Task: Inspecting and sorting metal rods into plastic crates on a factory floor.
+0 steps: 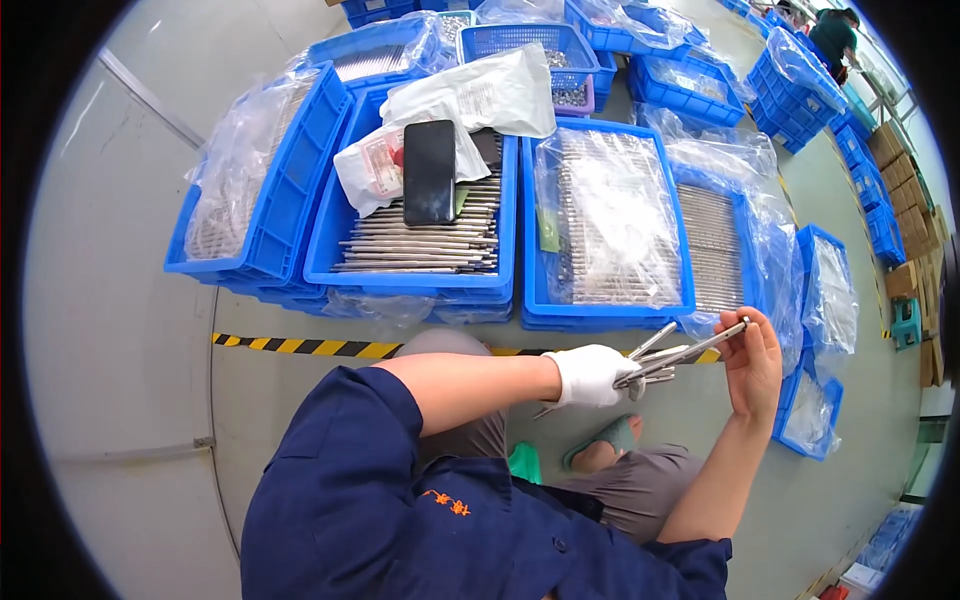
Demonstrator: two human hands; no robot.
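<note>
My left hand (592, 374), in a white glove, grips a small bundle of thin metal rods (655, 352) that fan out to the right. My bare right hand (755, 362) pinches the far end of one long metal rod (690, 352) between thumb and fingers, level with the left hand. Both hands hover above my knees, just in front of a blue tray (605, 305) filled with rows of metal rods under clear plastic.
A blue tray (410, 275) holds loose rods, white bags and a black phone (429, 172). More blue trays (255, 260) with plastic liners stand left, right and behind. A yellow-black tape line (300, 346) crosses the grey floor. Another person (832, 35) stands far back right.
</note>
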